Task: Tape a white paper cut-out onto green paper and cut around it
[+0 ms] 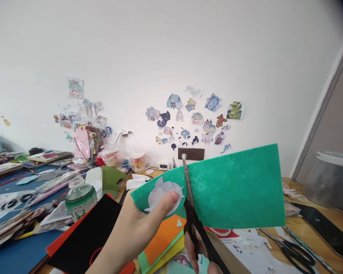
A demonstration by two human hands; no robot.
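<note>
My left hand (148, 220) grips the left end of a green felt sheet (240, 186), the thumb pressing a pale paper cutout (161, 196) flat against it. The cutout has a rounded shape with small pointed tips. My right hand (198, 247) is wrapped around the black handles of a pair of scissors (190, 190). Their blades straddle the felt just right of the cutout, one blade across its front, the other tip showing behind the top edge. To the right, the sheet stretches out unsupported.
Orange, yellow and black sheets (85, 232) lie beneath my hands. A green-labelled bottle (79, 198) stands left, beside a cluttered blue mat (45, 243). On the right are a second pair of scissors (291, 249), a phone (326, 228) and a clear bucket (328, 182). Cutouts cover the wall behind.
</note>
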